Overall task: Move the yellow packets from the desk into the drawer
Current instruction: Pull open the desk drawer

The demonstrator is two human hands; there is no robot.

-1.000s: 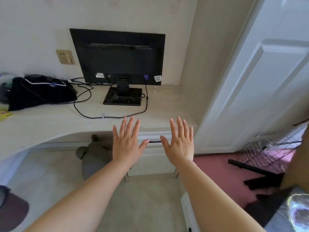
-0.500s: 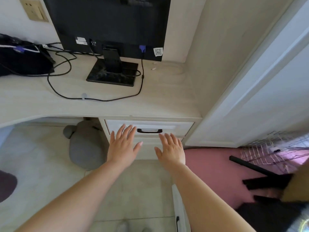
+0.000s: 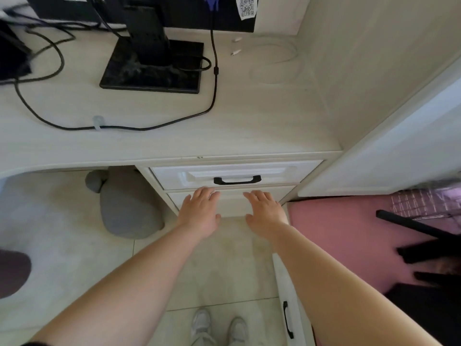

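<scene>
Left hand (image 3: pixel 199 213) and right hand (image 3: pixel 265 212) flat, fingers straight, empty, just under handle (image 3: pixel 237 180) of shut drawer (image 3: pixel 287 172); could tug lower panel (image 3: pixel 232 204) instead.

Closed front, cropped edges, smeared corner

The drawer (image 3: pixel 232 174) is closed, so its inside is hidden. Up and left of the drawer, the monitor (image 3: pixel 184 8) is cut by the top edge down to its stand and lower rim, and its sticker (image 3: pixel 247 7) is too small to read. Far left of the drawer a black object (image 3: pixel 11 58) runs off the picture's edge. Left of the drawer a grey lump (image 3: pixel 124 208) is partly hidden under the desk (image 3: pixel 249 121). Just below the drawer, whether the left hand (image 3: pixel 199 211) and right hand (image 3: pixel 265 213) touch the lower front (image 3: pixel 232 203) cannot be told. Right of the drawer, black shapes (image 3: pixel 424 250) are blurred beyond naming.
</scene>
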